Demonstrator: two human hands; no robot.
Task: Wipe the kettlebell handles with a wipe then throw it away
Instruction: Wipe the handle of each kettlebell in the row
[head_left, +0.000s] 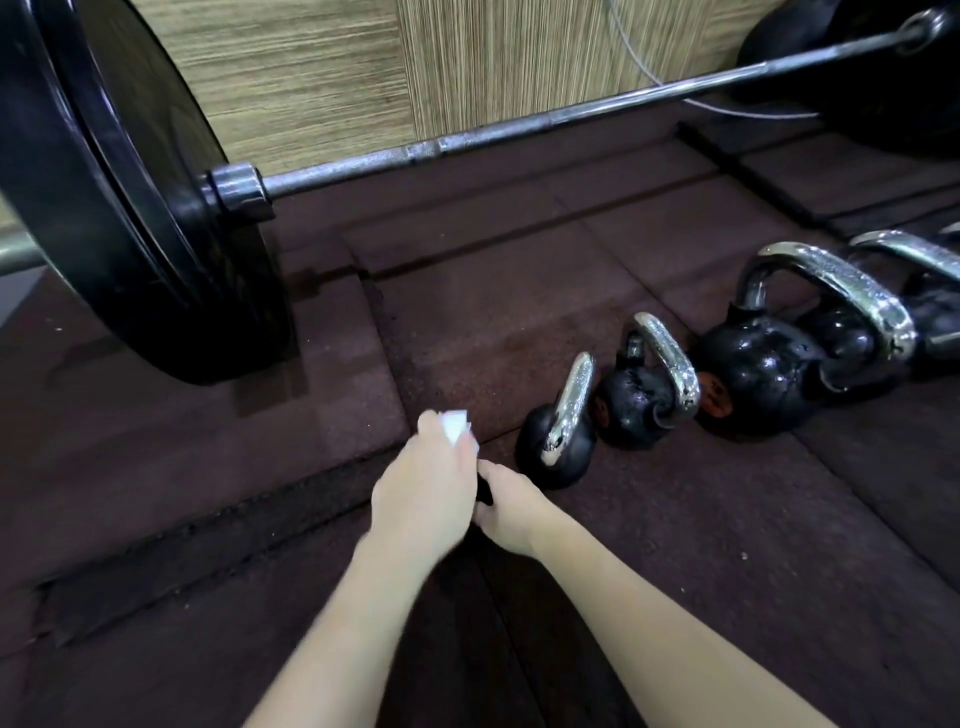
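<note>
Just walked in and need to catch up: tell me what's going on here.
A person is crouched over a row of kettlebells on the gym floor. The left hand holds a white wipe, with the right hand close beside it. Neither hand touches the nearest kettlebell, so wiping hasn't visibly begun.
</note>
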